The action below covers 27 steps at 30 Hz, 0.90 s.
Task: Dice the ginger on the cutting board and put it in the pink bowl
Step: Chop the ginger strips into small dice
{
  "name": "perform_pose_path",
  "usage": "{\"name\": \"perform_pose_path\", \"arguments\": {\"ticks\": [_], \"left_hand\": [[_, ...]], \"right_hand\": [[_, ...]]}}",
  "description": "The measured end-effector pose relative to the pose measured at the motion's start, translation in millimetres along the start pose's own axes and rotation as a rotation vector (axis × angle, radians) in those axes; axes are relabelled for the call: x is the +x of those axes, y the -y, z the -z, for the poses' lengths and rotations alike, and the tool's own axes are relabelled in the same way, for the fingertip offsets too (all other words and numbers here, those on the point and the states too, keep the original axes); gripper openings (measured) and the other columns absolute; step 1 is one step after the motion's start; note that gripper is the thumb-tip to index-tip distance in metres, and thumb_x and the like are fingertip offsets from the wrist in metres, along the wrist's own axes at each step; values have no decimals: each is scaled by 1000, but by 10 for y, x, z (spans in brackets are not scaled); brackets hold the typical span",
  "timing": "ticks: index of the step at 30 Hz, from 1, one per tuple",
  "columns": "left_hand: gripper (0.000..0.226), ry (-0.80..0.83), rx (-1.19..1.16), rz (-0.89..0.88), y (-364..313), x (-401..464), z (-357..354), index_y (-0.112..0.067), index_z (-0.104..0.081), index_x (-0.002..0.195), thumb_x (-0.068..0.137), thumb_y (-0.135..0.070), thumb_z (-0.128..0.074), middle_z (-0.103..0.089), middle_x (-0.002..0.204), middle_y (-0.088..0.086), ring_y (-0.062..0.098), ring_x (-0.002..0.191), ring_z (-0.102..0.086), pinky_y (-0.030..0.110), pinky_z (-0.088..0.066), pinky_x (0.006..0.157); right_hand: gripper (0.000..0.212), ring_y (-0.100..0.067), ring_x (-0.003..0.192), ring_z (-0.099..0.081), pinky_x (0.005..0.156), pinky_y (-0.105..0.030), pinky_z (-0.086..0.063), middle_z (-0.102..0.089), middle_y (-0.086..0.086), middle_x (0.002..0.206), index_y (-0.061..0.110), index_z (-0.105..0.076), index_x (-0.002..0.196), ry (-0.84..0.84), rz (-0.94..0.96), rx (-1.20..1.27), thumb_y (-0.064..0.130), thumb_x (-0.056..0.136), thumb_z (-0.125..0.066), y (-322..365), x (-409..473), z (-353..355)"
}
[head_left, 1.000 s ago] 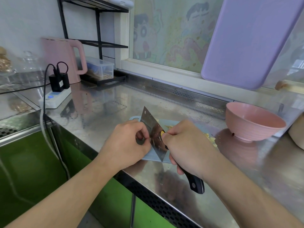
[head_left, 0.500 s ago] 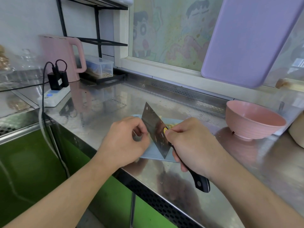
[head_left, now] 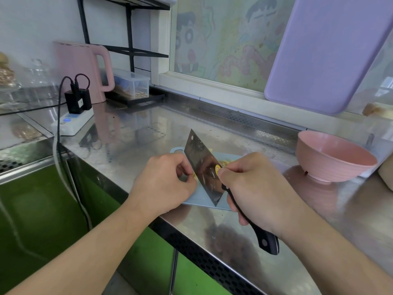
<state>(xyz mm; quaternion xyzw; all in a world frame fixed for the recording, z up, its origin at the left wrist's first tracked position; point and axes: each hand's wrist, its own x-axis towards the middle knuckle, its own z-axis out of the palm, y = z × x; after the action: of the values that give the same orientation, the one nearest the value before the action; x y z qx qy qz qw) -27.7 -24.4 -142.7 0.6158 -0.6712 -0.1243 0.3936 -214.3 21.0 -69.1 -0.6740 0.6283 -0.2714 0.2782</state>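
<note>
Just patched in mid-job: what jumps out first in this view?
The cleaver stands out at centre, blade down on the pale blue cutting board, with the right hand around its black handle. The left hand pinches a ginger piece against the blade. The pink bowl sits to the right on the steel counter, nothing visible inside.

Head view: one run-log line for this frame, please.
phase: dicing | right hand: holds cleaver | left hand: pinches ginger on cutting board | pink bowl: no ginger visible
</note>
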Motion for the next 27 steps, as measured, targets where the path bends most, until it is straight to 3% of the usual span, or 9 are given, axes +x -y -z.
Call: {"name": "perform_pose_path", "arguments": {"ticks": [12,14,16,18,19,21,23,27], "left_hand": [[8,-19,11,3,-20,-8,-6,-32,-67,72,77,-31,-74,-67,72,-18,0,76,-64,36,-59,71],[9,-19,9,3,-26,-9,0,-32,-67,72,76,-31,-75,-66,71,-18,0,76,-64,36,-59,71],[9,-13,16,2,-25,-9,4,-32,-67,72,76,-31,-75,-66,71,-18,0,76,-64,37,-59,71],[8,-3,18,5,-36,-17,14,-33,-67,72,76,-33,-74,-67,72,-19,0,77,-64,37,-59,71],[6,2,12,9,-47,-20,19,-34,-66,73,75,-36,-72,-67,73,-19,0,78,-64,38,-59,71],[8,8,-7,24,-65,-25,34,-36,-66,74,71,-43,-65,-67,76,-19,0,81,-64,38,-59,73],[12,27,-4,21,-69,-26,41,-38,-65,77,68,-46,-65,-66,80,-19,1,84,-63,39,-59,74],[12,50,22,-33,-42,-18,23,-38,-65,80,79,-37,-77,-64,82,-19,-1,86,-61,37,-57,76]], "right_hand": [[41,-21,31,-49,39,-24,-38,-57,-29,61,-5,-45,71,-3,18,-42,20,103,-51,26,20,-54],[37,-24,33,-54,40,-34,-41,-63,-36,71,2,-48,68,24,32,-64,16,103,-50,58,29,-62],[34,-26,44,-61,52,-44,-55,-65,-32,72,9,-54,71,39,60,-126,15,104,-51,79,40,-83],[33,-28,57,-66,65,-44,-63,-67,-17,69,11,-60,75,30,74,-172,22,105,-51,73,47,-92],[33,-27,56,-66,64,-41,-63,-68,-14,69,11,-61,77,30,67,-164,24,105,-51,58,52,-89],[31,-24,40,-60,51,-33,-51,-67,-25,67,8,-59,79,46,8,-71,23,105,-51,28,58,-79],[33,-23,30,-54,50,-31,-41,-63,-33,66,5,-54,78,58,-36,-9,24,105,-52,-13,71,-65],[35,-24,29,-54,52,-30,-38,-54,-23,59,-10,-50,85,62,-47,37,21,103,-54,-61,82,-32]]}}
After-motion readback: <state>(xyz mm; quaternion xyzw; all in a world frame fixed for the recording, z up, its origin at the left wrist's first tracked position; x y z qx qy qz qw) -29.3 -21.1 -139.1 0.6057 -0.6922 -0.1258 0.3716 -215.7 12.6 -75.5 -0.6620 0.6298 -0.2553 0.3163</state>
